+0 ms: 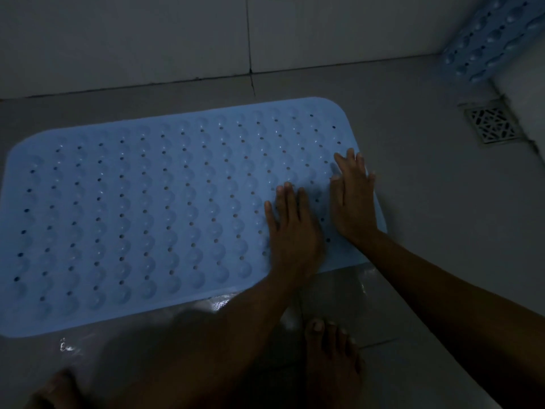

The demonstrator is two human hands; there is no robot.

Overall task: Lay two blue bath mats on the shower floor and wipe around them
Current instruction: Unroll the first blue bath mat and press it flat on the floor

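Observation:
A blue bath mat [141,208] with rows of holes and bumps lies flat on the grey tiled shower floor [427,184], filling the left and middle of the view. My left hand [292,225] presses flat on its right part with straight fingers. My right hand [352,196] presses flat beside it, near the mat's right edge, fingers spread. A second blue mat [486,39] leans upright in the far right corner, partly cut off by the frame.
A square metal floor drain [493,124] sits at the right, below the leaning mat. Tiled walls [147,39] rise behind the flat mat. My bare foot [331,358] stands on wet, shiny floor just in front of the mat's near edge.

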